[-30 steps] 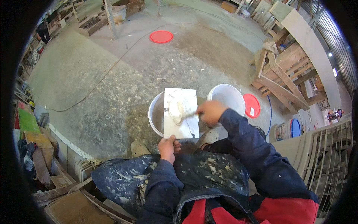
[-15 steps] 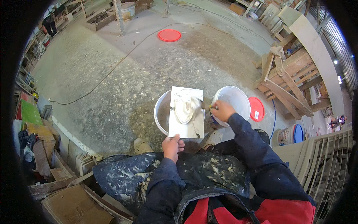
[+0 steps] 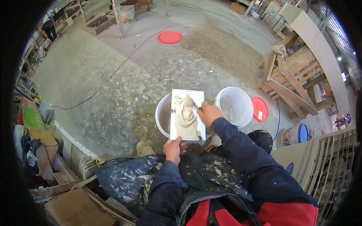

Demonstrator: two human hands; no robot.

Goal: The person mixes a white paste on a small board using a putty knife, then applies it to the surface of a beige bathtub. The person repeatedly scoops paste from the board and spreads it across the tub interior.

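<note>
My left hand (image 3: pixel 174 150) grips the near edge of a white rectangular board (image 3: pixel 201 97), thumb on top. A heap of creamy off-white paste (image 3: pixel 184 115) lies on the board, smeared toward its near end. My right hand (image 3: pixel 209 113) is closed around a small spreading tool (image 3: pixel 198 107) with a yellowish handle, at the board's right edge. Its blade is at the paste and too blurred to make out its shape. Below the board is a white bucket (image 3: pixel 161 116), partly covered by it. Another white bucket (image 3: pixel 236 106) stands open to the right, with residue on its inner wall.
A red lid (image 3: pixel 259 109) lies beside the right bucket, another red lid (image 3: pixel 169 37) farther off. A cable (image 3: pixel 113 75) crosses the floor. Wooden frames (image 3: pixel 292 75) stand at right, near a blue-lidded bucket (image 3: pixel 296 134). Cardboard (image 3: pixel 81 207) lies at lower left. A person (image 3: pixel 49 28) stands far left.
My right hand has moved left with the tool, from beside the board to its right edge. The paste has changed shape and looks flatter. My left hand and the board stay nearly in place.
</note>
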